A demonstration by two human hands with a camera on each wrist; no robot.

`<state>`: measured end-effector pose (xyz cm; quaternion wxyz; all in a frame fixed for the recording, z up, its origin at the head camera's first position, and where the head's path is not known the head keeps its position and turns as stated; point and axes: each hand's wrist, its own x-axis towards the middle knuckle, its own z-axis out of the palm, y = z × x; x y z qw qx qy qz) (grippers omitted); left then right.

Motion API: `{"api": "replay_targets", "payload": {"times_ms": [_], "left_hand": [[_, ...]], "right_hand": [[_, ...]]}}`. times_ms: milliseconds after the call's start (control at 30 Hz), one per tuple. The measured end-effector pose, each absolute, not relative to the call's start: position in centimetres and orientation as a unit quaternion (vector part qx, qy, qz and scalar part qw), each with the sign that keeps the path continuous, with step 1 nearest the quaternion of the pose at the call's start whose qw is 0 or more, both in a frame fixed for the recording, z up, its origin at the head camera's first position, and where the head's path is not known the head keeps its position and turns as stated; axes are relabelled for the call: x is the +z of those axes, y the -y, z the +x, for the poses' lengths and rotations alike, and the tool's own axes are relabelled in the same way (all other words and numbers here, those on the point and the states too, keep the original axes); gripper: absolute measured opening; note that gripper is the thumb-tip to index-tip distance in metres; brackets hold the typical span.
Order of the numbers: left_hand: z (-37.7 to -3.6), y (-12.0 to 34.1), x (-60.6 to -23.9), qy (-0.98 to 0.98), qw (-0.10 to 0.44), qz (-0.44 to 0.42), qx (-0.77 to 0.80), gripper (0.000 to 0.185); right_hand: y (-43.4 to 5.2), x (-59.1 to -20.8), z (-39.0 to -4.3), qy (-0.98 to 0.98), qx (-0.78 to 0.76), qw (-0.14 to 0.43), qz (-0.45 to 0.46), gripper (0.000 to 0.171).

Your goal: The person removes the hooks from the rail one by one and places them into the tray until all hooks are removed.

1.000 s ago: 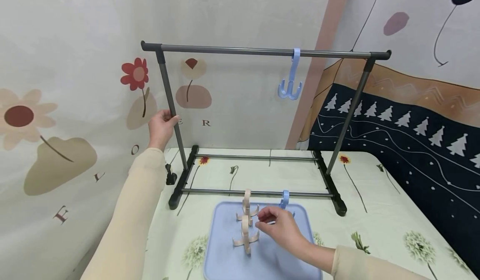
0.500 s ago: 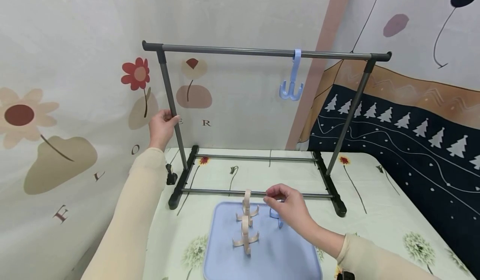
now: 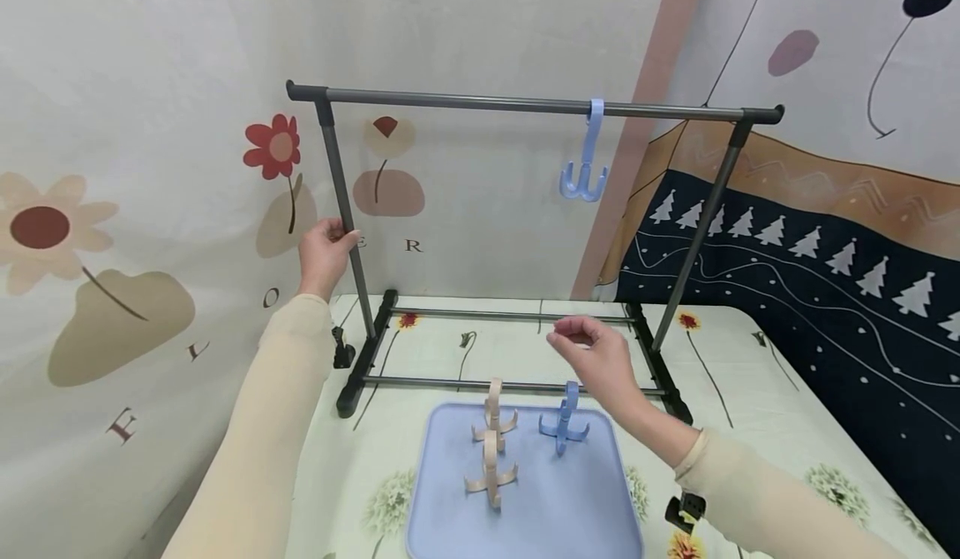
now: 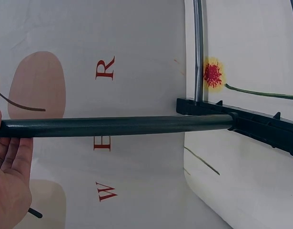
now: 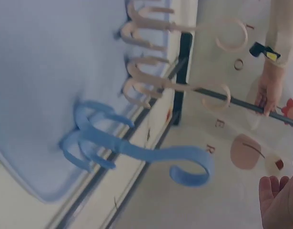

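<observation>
Hovering above the tray (image 3: 450,492), the right hand (image 3: 596,359) holds nothing, fingers loosely curled. A blue hook (image 3: 564,424) stands just below it. The left hand (image 3: 324,251) grips the rack's post (image 3: 343,209).

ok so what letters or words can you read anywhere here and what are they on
"E R" on the floral wall cloth, beside the rack's left post that the left hand grips
"O", "L", "E" lower down, left of the sleeve
"R", "E", "W" sideways, left wrist view
No brand, number or label is readable.
</observation>
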<state>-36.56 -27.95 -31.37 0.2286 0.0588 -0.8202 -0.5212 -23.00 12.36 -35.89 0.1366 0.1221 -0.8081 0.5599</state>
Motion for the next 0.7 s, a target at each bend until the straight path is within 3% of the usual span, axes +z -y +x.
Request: {"api": "replay_targets", "payload": {"times_ms": [700], "left_hand": [[-36.6, 28.0, -31.4, 0.820, 0.229, 0.058, -0.521, 0.035]], "right_hand": [[-14.3, -27.8, -29.2, 0.784, 0.546, 0.285, 0.081, 0.037]]}}
